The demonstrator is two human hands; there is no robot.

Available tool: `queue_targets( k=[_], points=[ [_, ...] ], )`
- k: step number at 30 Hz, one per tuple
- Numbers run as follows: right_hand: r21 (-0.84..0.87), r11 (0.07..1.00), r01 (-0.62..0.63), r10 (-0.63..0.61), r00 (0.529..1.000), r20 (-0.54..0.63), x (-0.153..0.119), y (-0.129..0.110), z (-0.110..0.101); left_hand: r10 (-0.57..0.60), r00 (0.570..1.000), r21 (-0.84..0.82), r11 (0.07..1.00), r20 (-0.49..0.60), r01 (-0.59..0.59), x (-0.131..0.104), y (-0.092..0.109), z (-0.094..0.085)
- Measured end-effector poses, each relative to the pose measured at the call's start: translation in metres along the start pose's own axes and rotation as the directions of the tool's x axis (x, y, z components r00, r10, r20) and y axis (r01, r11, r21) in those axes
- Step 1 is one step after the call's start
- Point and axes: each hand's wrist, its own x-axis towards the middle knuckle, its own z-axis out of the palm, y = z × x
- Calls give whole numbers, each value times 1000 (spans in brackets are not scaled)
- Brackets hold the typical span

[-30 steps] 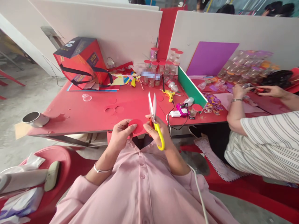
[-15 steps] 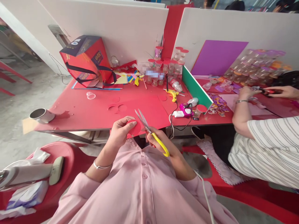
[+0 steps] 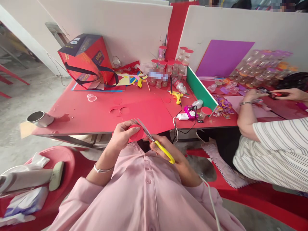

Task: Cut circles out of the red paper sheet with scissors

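Between the thumb and fingers of my left hand [image 3: 123, 136] is a red paper disc [image 3: 136, 134], held near the table's front edge. My right hand [image 3: 161, 146] is wrapped round the yellow handles of a pair of scissors [image 3: 163, 151]. The blades point up and to the left, nearly closed, along the disc's right edge. Whether they bite into the paper, I cannot tell. Beyond my hands, a red sheet [image 3: 151, 112] lies on the table, with several cut red circles [image 3: 124, 110] just left of it.
On the red table [image 3: 79, 117] are a metal mug [image 3: 40, 118], a red gift bag [image 3: 84, 62], a yellow glue gun [image 3: 176, 97] with a cord and several clear cups with red discs [image 3: 162, 69]. A green divider [image 3: 201, 91] separates a co-worker in a striped shirt [image 3: 279, 150].
The scissor blades have gone from spread to nearly closed beside the red disc. My left hand keeps its hold, and the view has shifted slightly.
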Motion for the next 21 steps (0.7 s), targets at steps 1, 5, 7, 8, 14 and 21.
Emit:
queue_targets(
  k=[1,5,7,8,14,21],
  points=[
    [8,1000,-6,6,1000,7,1,1,0,2,1000,3,1000,3,-2,0,0,0],
    [21,1000,-14,14,1000,19,2,3,0,8,1000,8,1000,12,-8,1,1,-1],
    [3,1000,-11,11,1000,11,2,3,1,6,1000,14,1000,14,-6,1,1,0],
    [-5,1000,-10,10,1000,7,2,3,1,5,1000,19,1000,11,-5,1,1,0],
    [36,999,-37,37,999,19,2,-2,3,7,1000,39,999,9,-8,-1,6,2],
    [29,1000,6,-6,1000,8,3,3,4,18,1000,57,998,-1,-18,-1,6,2]
  ],
)
